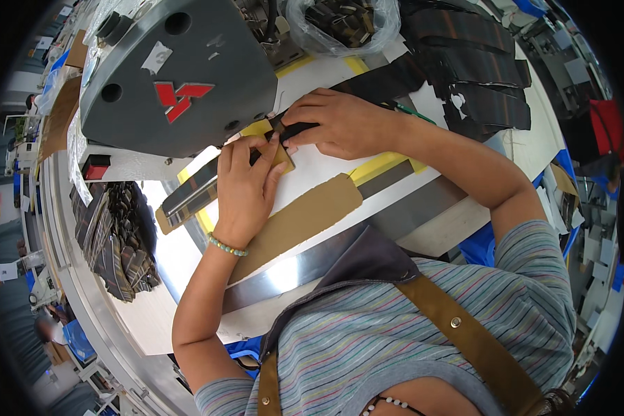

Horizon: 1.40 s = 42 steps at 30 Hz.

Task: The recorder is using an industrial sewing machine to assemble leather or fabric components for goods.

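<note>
A dark plaid fabric strip (197, 196) runs under my hands, beside the needle end of a big grey sewing machine (225, 90). My left hand (246, 170) is closed on the strip, its fingertips pressed down on it and its thumb by a small tan card piece (284, 159). Close by on the right, my right hand (340, 125) pinches a dark part of the fabric between thumb and fingers. The two hands' fingertips almost meet. The strip's left end lies over a tan card strip (163, 222). My fingers partly hide the fabric between them.
A long brown card template (305, 215) lies nearer me on the white work surface. Plaid strips are heaped at the left (118, 243), and dark fabric pieces (478, 69) are stacked far right. A clear plastic bag (388, 35) holds scraps. A green pen-like stick (416, 113) lies by my right forearm.
</note>
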### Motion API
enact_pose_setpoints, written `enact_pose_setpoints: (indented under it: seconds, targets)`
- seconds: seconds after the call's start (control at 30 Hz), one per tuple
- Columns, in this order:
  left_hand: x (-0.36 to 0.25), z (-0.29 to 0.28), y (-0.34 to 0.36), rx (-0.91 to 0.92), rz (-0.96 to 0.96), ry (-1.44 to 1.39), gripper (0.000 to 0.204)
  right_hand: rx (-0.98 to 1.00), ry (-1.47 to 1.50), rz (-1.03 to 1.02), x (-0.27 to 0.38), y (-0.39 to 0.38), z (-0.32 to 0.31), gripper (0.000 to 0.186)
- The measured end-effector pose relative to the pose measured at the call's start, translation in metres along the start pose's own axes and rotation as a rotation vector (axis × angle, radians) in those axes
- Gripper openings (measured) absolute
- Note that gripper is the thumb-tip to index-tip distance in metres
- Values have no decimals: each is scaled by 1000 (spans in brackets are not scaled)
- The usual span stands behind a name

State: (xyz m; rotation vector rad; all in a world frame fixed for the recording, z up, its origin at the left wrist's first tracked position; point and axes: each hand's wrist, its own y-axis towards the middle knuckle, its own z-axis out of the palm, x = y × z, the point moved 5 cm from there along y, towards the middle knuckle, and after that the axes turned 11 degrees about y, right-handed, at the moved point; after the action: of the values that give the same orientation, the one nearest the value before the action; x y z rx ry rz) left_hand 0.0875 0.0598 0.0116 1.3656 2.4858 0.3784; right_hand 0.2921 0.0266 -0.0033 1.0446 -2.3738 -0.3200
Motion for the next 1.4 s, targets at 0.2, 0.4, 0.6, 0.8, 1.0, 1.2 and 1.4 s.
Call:
enact_pose_setpoints:
  seconds: [0.2,0.4,0.6,0.8,1.0,1.2,1.4]
  targets:
    - [3,0,2,-7,42,23,40,-111,8,6,3,0,-5,42]
    - [12,8,-2,2,-34,-90,40,-69,-75,-22,4,-1,2,48]
    - [4,10,13,-1,-51,52,43,-61,-78,-10,2,1,4,49]
    - [22,6,0,-5,-105,130,45,-86,-27,6,0,0,2,46]
    - [28,-3,-11,-65,-74,86,45,-75,-29,6,1,0,3,46]
    - [21,2,-10,66,49,121,56,-67,-84,1,6,3,6,47]
    - [8,-4,-12,87,155,237,60,-68,-98,3,4,0,7,47]
